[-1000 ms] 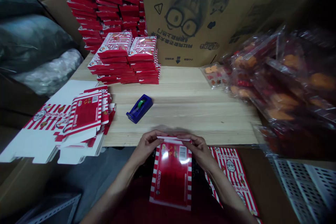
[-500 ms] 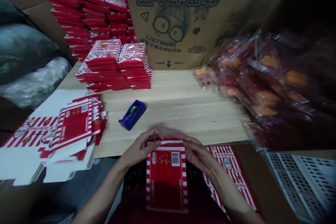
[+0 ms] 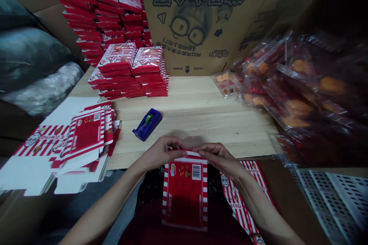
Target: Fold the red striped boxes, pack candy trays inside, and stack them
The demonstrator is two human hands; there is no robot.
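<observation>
Head view: at six o'clock, the left hand (image 3: 164,153) and right hand (image 3: 221,157) are pinching a red carton (image 3: 185,195) by its top edge from both sides, apparently to steady it.

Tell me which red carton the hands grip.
The carton at bottom centre: the left hand and right hand pinch its far edge. All others, like the stacked cartons and flat cartons, are unheld.

left hand (image 3: 163,153) close beside right hand (image 3: 222,159)
</observation>
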